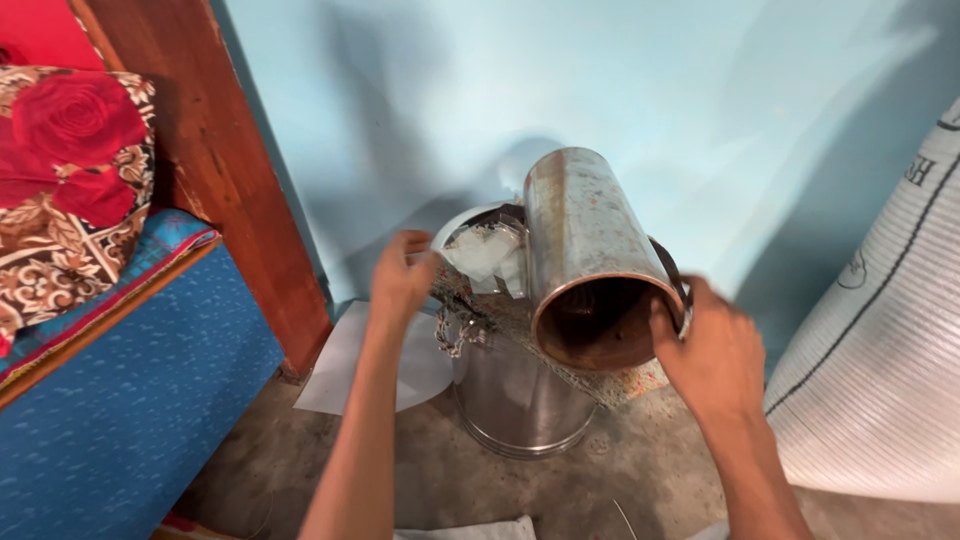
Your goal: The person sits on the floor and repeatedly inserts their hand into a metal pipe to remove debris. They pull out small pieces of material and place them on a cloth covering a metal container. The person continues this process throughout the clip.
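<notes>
**Tilted metal canister held over a steel drum in a room corner**

While the right hand [715,355] grips the lower rim of a tall, rust-stained metal canister [590,250], its fingers [665,325] are curled over the open mouth, thumb side hidden behind the rim. The canister lies tipped well over, mouth towards the camera and base raised against the wall, so the dark, corroded inside shows; a thin wire handle [672,270] arcs beside the hand. It rests on or just above a patterned cloth [520,320] spread across the top of a steel drum [515,400], which seems to carry part of its weight.

The left hand [402,280] is blurred and reaches to the drum's top, close to a crumpled clear plastic bag [482,250] and a pale lid or plate [460,222] behind it. Whether its fingers are closed on anything cannot be told.

Surface: the drum stands on a bare, rough concrete floor [650,470], with a white sheet [345,365] lying flat beside it.

Room: a pale blue painted wall [620,80] backs the corner. To the left stand a brown wooden post [215,170], a blue-covered bed [130,390] and a red floral pillow [70,150]. A large white woven sack [880,350] leans at the right.
</notes>
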